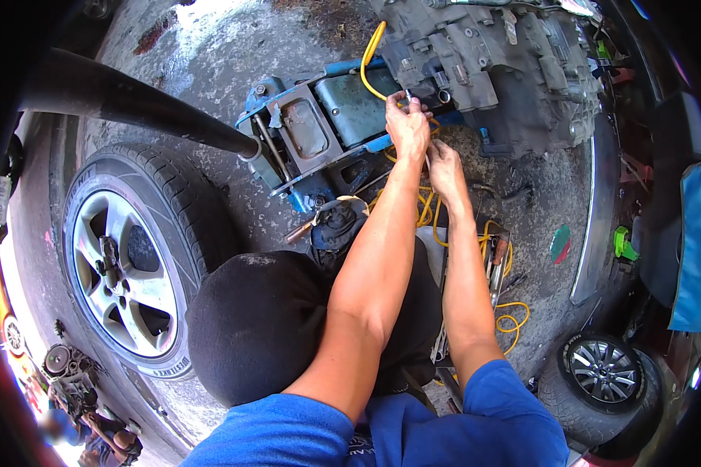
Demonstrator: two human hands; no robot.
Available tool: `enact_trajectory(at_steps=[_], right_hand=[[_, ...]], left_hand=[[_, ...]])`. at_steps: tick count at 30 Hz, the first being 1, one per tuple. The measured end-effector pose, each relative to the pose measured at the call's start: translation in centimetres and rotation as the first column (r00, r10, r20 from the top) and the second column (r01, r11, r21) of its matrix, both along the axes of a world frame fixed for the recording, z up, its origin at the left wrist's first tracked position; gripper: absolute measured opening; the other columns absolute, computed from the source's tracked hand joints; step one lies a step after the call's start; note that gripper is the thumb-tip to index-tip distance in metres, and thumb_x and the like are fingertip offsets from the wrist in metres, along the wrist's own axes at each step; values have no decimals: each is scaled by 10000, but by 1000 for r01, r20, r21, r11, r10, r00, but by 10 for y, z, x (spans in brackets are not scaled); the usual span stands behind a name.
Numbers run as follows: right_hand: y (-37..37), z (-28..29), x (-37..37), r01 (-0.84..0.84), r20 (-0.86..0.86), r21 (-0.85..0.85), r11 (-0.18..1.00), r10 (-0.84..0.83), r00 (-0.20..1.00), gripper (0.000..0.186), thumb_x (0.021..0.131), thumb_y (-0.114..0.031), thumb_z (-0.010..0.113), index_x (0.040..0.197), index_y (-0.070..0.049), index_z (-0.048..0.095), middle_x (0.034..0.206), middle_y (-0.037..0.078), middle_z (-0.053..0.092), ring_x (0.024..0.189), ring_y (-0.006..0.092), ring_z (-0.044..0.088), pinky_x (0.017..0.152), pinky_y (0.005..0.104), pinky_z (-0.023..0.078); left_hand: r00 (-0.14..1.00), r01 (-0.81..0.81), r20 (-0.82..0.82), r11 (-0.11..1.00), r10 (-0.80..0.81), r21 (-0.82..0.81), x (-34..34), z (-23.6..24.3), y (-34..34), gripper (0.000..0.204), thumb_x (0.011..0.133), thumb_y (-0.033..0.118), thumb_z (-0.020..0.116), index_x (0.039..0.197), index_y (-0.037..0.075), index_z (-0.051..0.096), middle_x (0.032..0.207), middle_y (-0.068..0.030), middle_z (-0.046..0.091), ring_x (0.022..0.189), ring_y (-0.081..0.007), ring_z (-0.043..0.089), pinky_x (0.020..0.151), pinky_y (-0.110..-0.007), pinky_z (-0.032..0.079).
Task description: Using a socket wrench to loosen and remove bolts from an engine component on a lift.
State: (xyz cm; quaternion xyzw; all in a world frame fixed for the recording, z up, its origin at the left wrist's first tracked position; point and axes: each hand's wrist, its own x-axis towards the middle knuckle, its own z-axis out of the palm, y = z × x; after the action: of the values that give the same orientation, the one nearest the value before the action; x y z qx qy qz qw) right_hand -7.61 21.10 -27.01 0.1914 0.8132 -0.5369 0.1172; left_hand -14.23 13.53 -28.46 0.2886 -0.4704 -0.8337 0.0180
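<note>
My left hand [407, 127] pinches a small metal piece [409, 96] beside a looped yellow air hose [370, 54], at the lower edge of a grimy gearbox casing [491, 74]. Just below it, my right hand [446, 167] has curled fingers around something thin, mostly hidden. More yellow hose trails down past both arms. Behind my left hand lies a blue floor jack [350, 109] with a square saddle plate, and a black lift pole [148, 101] meets its left end.
A wheel [132, 272] stands at the left, near my dark-clad knee [249, 327]. Long tools [494, 272] lie right of my arms. Stacked tyres [600, 412], a green plastic item [623, 243] and vehicle panels are at the right. Another person [105, 444] crouches by machinery at the lower left.
</note>
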Motion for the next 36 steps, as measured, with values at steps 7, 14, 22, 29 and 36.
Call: enact_trajectory(at_steps=[7, 14, 22, 29, 36], right_hand=[[-22, 5, 7, 78, -379, 332, 940, 58, 924, 227, 848, -210, 613, 906, 7, 576, 848, 230, 651, 829, 413, 628, 715, 441, 478], [-12, 3, 20, -55, -111, 320, 946, 95, 989, 242, 866, -172, 556, 1024, 7, 597, 924, 246, 648, 907, 383, 635, 758, 414, 483], [41, 2, 53, 188, 63, -563, 805, -185, 981, 347, 896, -190, 500, 1192, -21, 564, 1056, 86, 634, 865, 167, 618, 735, 321, 495], [81, -18, 52, 420, 71, -407, 811, -430, 900, 299, 952, -288, 524, 878, -24, 642, 690, 16, 601, 528, 86, 513, 475, 225, 398], [83, -50, 33, 494, -8, -280, 823, -517, 856, 230, 931, -210, 568, 811, -30, 647, 639, 21, 572, 526, 104, 509, 471, 252, 402]], left_hand=[[999, -15, 44, 994, 20, -113, 1, 3, -2, 305, 887, 213, 579, 1094, -3, 518, 725, -114, 636, 581, -190, 625, 576, -326, 504], [997, 60, 60, 949, -43, -309, 15, -13, -1, 274, 920, 239, 558, 1049, 0, 527, 668, -72, 590, 528, -126, 558, 442, -278, 471], [870, 492, 52, 871, -491, 3, 51, -19, 15, 251, 910, 253, 579, 887, 4, 599, 651, -45, 588, 474, -95, 483, 407, -245, 367], [512, 854, 151, 520, -846, 19, 77, -10, 32, 323, 900, 276, 597, 763, -16, 623, 610, -58, 600, 442, -103, 500, 361, -250, 337], [490, 860, 326, 509, -808, -33, 69, -9, 25, 330, 882, 292, 630, 839, -35, 642, 700, -88, 641, 487, -119, 503, 390, -252, 360]])
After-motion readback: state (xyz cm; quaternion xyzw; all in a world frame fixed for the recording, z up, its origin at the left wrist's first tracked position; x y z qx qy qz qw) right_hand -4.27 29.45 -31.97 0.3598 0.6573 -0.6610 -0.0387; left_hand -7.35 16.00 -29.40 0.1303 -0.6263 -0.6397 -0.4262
